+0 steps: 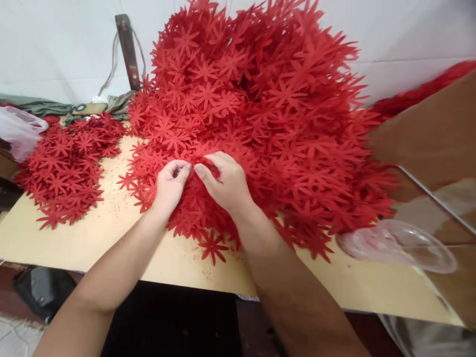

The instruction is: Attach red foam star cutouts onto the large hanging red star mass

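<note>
two hands: left hand [170,182] and right hand [224,181] together, pinching one red flower cutout [211,170]
pile: big heap of cutouts [267,109] on the board [111,238]

The fingers [186,171] of both hands hide the red piece pinched between them; the clear lid [397,245] is blurred.

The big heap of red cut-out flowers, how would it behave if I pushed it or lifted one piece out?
The heap would likely slump and slide rather than move as one, since its pieces lie loose and piled high. A single flower looks thin and flat, so probably light and bendy. Its narrow petals may snag on neighbouring pieces.
</note>
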A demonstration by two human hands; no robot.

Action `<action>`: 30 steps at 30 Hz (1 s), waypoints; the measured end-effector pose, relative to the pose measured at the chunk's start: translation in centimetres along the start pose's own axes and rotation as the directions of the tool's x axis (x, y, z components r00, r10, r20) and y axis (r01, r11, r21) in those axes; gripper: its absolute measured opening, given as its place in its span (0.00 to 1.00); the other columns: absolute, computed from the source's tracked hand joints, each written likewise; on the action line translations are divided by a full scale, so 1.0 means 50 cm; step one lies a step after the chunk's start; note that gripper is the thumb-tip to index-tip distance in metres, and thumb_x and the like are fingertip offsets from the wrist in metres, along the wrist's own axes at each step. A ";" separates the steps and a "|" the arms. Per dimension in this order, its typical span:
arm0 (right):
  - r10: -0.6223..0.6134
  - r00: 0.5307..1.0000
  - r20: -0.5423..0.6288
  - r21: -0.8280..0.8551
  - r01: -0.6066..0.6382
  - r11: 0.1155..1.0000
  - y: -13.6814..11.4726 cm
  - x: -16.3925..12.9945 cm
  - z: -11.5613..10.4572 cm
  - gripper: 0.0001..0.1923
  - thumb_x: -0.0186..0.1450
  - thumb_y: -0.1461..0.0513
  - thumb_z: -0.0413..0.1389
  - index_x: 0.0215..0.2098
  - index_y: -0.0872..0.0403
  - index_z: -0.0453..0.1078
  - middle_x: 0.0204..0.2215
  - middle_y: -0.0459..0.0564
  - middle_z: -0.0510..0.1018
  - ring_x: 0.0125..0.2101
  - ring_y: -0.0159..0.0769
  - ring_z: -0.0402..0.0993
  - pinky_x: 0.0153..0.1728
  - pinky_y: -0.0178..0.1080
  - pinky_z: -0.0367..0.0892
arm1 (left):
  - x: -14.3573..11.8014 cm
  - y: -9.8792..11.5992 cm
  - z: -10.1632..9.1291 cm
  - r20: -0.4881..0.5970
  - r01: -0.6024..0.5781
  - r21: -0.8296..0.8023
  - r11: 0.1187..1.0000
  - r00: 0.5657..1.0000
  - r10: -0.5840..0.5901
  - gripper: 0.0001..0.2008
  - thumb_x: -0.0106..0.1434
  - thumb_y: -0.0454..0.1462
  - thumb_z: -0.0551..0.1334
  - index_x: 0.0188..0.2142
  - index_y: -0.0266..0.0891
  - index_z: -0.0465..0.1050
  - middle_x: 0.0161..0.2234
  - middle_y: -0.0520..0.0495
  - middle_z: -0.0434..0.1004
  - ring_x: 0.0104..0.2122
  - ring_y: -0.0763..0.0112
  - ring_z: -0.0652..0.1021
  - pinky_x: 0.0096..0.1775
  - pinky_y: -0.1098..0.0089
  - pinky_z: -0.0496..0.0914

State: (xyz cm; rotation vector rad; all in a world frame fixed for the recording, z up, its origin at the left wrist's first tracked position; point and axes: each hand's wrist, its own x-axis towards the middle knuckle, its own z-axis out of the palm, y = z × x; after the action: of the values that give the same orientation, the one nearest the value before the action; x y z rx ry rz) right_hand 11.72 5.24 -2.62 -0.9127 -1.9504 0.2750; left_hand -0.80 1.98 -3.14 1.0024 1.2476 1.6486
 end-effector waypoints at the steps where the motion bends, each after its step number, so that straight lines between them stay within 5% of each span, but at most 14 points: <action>1: 0.000 1.000 -0.009 0.001 0.000 1.000 -0.002 -0.002 0.002 0.14 0.64 0.53 0.47 0.29 0.53 0.66 0.28 0.51 0.74 0.31 0.36 0.70 0.37 0.39 0.65 | -0.004 0.001 0.002 0.020 0.001 0.014 1.000 1.000 -0.001 0.03 0.55 0.30 0.61 0.25 0.35 0.69 0.23 0.56 0.69 0.25 0.82 0.68 0.32 0.78 0.63; 7: 0.124 0.987 -0.103 -0.096 -0.133 0.986 0.009 -0.005 -0.001 0.19 0.62 0.56 0.47 0.16 0.52 0.52 0.13 0.42 0.57 0.18 0.28 0.53 0.25 0.36 0.53 | -0.014 0.003 0.010 0.124 0.034 0.095 0.995 0.991 -0.046 0.04 0.57 0.32 0.60 0.27 0.34 0.70 0.24 0.53 0.71 0.26 0.80 0.69 0.35 0.76 0.65; 11: 0.285 0.931 -0.228 -0.131 -0.319 0.939 0.033 0.002 -0.014 0.23 0.61 0.54 0.47 0.13 0.50 0.42 0.12 0.40 0.49 0.16 0.26 0.44 0.23 0.38 0.47 | 0.045 0.009 -0.039 0.096 -0.030 0.314 0.949 0.995 0.000 0.05 0.59 0.33 0.57 0.34 0.35 0.71 0.32 0.49 0.75 0.31 0.76 0.73 0.40 0.72 0.67; 13: 0.328 0.903 -0.278 -0.145 -0.376 0.915 0.061 0.006 -0.016 0.18 0.58 0.58 0.49 0.15 0.50 0.48 0.15 0.44 0.56 0.19 0.29 0.51 0.26 0.39 0.53 | 0.091 0.020 -0.090 0.070 -0.123 0.600 0.790 0.992 0.102 0.09 0.59 0.31 0.55 0.38 0.35 0.72 0.37 0.45 0.75 0.36 0.71 0.73 0.44 0.68 0.67; 15: 0.353 0.885 -0.303 -0.192 -0.419 0.887 0.096 0.007 -0.011 0.05 0.51 0.62 0.55 0.23 0.53 0.61 0.25 0.52 0.66 0.28 0.36 0.62 0.33 0.41 0.60 | 0.135 0.032 -0.153 0.096 -0.187 0.870 0.457 0.972 0.216 0.13 0.58 0.31 0.56 0.42 0.35 0.73 0.43 0.41 0.73 0.46 0.64 0.71 0.51 0.64 0.64; 16: 0.372 0.864 -0.338 -0.242 -0.462 0.853 0.113 0.007 -0.006 0.11 0.47 0.63 0.58 0.29 0.56 0.65 0.30 0.58 0.68 0.33 0.41 0.64 0.37 0.44 0.61 | 0.154 0.038 -0.185 0.087 -0.153 0.945 0.290 0.970 0.229 0.15 0.59 0.32 0.55 0.45 0.35 0.72 0.46 0.39 0.71 0.49 0.61 0.69 0.53 0.62 0.62; 18: 0.362 0.854 -0.372 -0.311 -0.483 0.819 0.141 0.003 0.003 0.23 0.43 0.61 0.62 0.38 0.60 0.67 0.39 0.67 0.68 0.41 0.50 0.64 0.42 0.48 0.60 | 0.183 0.046 -0.245 0.044 -0.048 0.999 0.018 0.986 0.164 0.18 0.60 0.34 0.54 0.49 0.34 0.70 0.50 0.35 0.67 0.51 0.56 0.67 0.52 0.60 0.62; 21: 0.252 0.901 -0.353 -0.335 -0.373 0.865 0.166 -0.005 0.009 0.14 0.52 0.55 0.57 0.31 0.56 0.72 0.39 0.64 0.71 0.40 0.50 0.64 0.44 0.50 0.59 | 0.209 0.048 -0.306 -0.006 0.031 0.969 -0.247 0.995 0.100 0.20 0.61 0.34 0.50 0.51 0.32 0.68 0.51 0.31 0.64 0.52 0.50 0.65 0.48 0.57 0.63; 25: 0.223 0.901 -0.372 -0.351 -0.359 0.865 0.181 -0.007 -0.002 0.14 0.58 0.58 0.49 0.21 0.53 0.71 0.28 0.58 0.71 0.33 0.43 0.66 0.40 0.50 0.59 | 0.221 0.040 -0.332 0.054 -0.037 0.941 -0.336 0.998 0.041 0.21 0.62 0.30 0.44 0.51 0.29 0.67 0.50 0.29 0.65 0.50 0.50 0.65 0.46 0.57 0.63; 27: 0.213 0.882 -0.421 -0.361 -0.378 0.852 0.185 -0.006 -0.008 0.10 0.54 0.59 0.52 0.26 0.54 0.73 0.26 0.58 0.69 0.34 0.45 0.66 0.40 0.49 0.60 | 0.223 0.039 -0.331 0.073 -0.062 0.940 -0.335 0.997 0.021 0.21 0.61 0.29 0.45 0.50 0.28 0.68 0.49 0.29 0.65 0.49 0.51 0.66 0.44 0.58 0.63; 30: 0.160 0.880 -0.448 -0.351 -0.338 0.873 0.189 -0.005 -0.007 0.21 0.49 0.57 0.55 0.39 0.59 0.72 0.32 0.62 0.69 0.40 0.49 0.65 0.39 0.49 0.63 | 0.225 0.047 -0.328 0.085 -0.074 0.939 -0.335 0.996 0.017 0.20 0.61 0.31 0.46 0.47 0.28 0.70 0.48 0.30 0.66 0.48 0.51 0.67 0.42 0.60 0.64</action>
State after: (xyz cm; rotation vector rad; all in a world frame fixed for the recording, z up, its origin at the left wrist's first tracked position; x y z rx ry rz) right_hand 16.70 11.60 -7.56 -1.3950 -1.5157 -0.1924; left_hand -20.25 6.77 -2.70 2.0058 2.6871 -0.0598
